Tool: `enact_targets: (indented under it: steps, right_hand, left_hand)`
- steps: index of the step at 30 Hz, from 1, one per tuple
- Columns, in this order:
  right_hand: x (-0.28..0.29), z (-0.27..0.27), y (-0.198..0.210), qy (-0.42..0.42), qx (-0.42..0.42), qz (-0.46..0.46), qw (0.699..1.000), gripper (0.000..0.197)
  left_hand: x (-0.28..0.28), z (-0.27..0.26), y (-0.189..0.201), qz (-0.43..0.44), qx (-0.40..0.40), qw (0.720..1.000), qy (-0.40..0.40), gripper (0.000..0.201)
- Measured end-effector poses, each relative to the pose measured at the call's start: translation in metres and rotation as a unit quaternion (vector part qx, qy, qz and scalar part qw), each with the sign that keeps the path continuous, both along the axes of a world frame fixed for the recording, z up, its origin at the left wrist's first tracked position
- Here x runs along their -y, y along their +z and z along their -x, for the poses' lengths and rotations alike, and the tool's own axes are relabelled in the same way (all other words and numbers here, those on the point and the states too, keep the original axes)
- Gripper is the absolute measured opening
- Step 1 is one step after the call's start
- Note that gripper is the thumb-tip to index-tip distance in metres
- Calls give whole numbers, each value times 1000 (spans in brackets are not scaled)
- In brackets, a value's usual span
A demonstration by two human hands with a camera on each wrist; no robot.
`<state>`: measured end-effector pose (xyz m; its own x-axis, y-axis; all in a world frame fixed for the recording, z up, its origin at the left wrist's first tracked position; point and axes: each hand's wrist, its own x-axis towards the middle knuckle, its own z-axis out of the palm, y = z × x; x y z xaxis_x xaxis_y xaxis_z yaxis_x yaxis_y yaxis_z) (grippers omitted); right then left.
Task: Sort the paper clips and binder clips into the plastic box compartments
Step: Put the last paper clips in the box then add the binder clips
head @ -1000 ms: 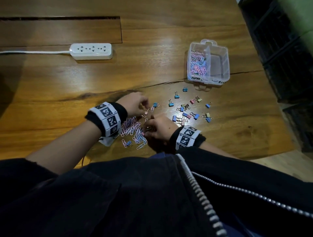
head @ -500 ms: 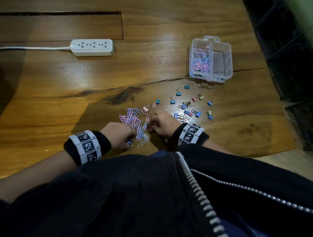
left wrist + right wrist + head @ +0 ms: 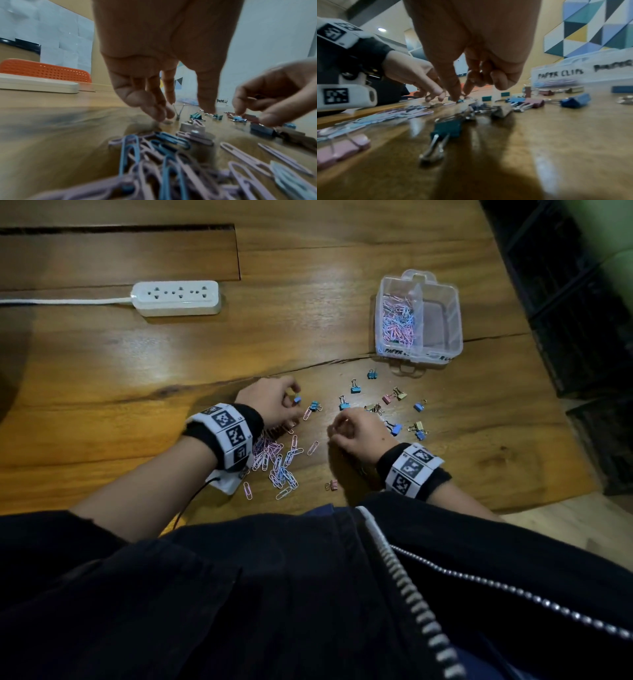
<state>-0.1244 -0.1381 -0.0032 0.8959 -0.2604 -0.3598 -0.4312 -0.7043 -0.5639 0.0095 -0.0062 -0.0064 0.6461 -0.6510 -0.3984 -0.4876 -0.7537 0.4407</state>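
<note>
Out beyond the fingers, far side of the wooden desk [image 3: 102,364], a white power strip [image 3: 176,297] lies flat, its white cord [image 3: 61,301] running off to the left edge. Behind it, a long rectangular panel seam [image 3: 236,251] is cut into the desk top. Past the fingers in the left wrist view, an orange perforated chair back [image 3: 44,71] shows. Geometric coloured wall panels [image 3: 594,27] sit up right in the right wrist view.
</note>
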Motion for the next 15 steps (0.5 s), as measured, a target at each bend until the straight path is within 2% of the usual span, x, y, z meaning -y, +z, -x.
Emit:
enact_targets:
  steps: [2, 4, 8, 11, 13, 15]
  right_hand:
    - [7, 0, 0, -49, 30, 17, 998, 22]
    - [7, -3, -1, -41, 37, 23, 998, 22]
    - [-8, -18, -9, 48, 3, 41, 998, 29]
    - [-14, -27, -12, 67, -28, 69, 995, 37]
    - [-14, -26, -13, 83, -34, 85, 992, 37]
    - [-13, -21, -14, 106, -31, 88, 990, 32]
  left_hand:
    - [2, 0, -1, -41, -6, 998, -39, 60]
    - [2, 2, -4, -49, -1, 998, -50, 61]
    - [1, -1, -5, 36, -66, 997, 22, 47]
    - [3, -5, 0, 111, -72, 988, 74, 41]
    - [-3, -8, 0, 89, -44, 993, 64, 41]
    - [-14, -12, 0, 23, -17, 999, 33, 37]
